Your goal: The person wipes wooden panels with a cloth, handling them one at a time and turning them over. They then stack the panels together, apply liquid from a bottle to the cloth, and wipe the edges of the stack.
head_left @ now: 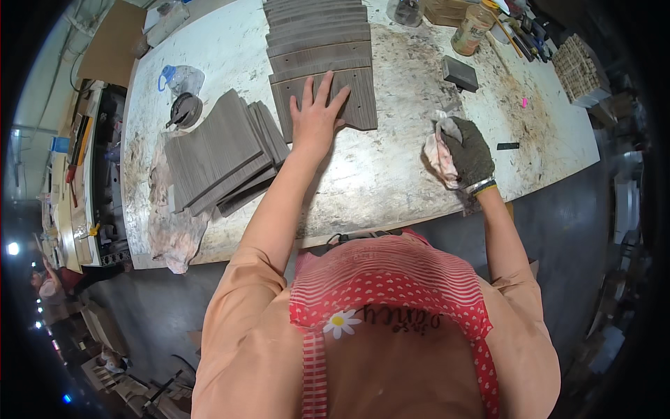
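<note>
Here, nearest the lower edge, the person wears a peach shirt and a red apron with white hearts and stripes, standing at the front of a stained white workbench. The right hand, in a dark grey glove, is closed around a crumpled pinkish rag and holds it down on the bench top near the front edge. The left hand is bare, its fingers spread flat, palm pressing on the nearest grey wooden panel, which lies at the front end of a long overlapping row of panels running away across the bench. To the left of that hand a fanned stack of similar grey panels rests partly on a stained cloth that hangs over the bench edge. Beyond the stack sit a clear plastic bottle and a round dark lid. Farther right lie a dark block, a jar and a stack of small wooden pieces.
</note>
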`<state>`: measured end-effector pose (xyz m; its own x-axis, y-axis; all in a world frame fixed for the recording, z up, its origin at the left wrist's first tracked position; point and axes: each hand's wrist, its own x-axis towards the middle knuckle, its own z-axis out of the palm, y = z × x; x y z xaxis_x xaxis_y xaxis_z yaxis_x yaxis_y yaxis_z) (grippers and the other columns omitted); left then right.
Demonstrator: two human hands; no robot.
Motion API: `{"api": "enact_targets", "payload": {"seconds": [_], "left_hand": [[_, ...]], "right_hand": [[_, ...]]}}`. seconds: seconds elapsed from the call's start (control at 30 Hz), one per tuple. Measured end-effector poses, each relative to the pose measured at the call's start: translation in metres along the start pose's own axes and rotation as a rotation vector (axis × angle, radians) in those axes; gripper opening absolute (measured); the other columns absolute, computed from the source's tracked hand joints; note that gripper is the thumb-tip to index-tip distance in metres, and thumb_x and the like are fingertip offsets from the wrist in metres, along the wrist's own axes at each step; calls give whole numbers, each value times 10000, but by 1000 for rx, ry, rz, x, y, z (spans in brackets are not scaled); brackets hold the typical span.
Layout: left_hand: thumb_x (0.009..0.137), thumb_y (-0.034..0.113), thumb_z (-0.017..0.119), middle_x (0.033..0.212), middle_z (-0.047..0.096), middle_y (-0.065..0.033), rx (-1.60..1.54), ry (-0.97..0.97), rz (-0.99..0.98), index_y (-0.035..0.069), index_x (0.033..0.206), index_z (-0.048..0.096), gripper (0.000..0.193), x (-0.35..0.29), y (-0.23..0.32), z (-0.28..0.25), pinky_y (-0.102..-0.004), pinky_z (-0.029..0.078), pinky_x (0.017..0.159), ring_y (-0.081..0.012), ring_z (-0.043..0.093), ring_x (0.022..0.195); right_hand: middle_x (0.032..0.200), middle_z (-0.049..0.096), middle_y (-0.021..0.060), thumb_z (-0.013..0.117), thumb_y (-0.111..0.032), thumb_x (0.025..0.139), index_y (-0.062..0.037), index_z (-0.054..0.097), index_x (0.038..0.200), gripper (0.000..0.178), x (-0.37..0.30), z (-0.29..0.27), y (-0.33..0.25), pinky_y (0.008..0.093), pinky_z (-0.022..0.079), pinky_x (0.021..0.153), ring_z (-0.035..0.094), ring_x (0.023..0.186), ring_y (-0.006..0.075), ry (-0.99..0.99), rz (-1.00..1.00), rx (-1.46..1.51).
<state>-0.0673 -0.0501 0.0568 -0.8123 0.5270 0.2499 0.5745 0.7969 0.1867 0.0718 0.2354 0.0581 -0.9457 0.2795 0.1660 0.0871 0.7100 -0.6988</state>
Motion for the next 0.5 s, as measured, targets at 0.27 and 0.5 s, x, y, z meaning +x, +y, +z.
{"api": "enact_targets", "payload": {"seconds": [0.27,0.5], "left_hand": [[725,222,748,1375,416,-51,128,171,209,283,1293,517,616,64,-1,-5,-521,325,1022,-328,365,1298],[800,350,682,1517,238,-40,277,64,417,378,1412,355,694,94,-56,-22,-562,257,1070,-291,254,1385]], "right_hand": [[1156,588,162,649,-249,789,-97,591,1171,416,5,8,6,399,435,932,549,1073,337,-185,-262,-286],[1026,609,115,633,-245,811,-80,609,1130,361,67,45,-98,415,462,790,582,897,279,38,-752,-240]]}}
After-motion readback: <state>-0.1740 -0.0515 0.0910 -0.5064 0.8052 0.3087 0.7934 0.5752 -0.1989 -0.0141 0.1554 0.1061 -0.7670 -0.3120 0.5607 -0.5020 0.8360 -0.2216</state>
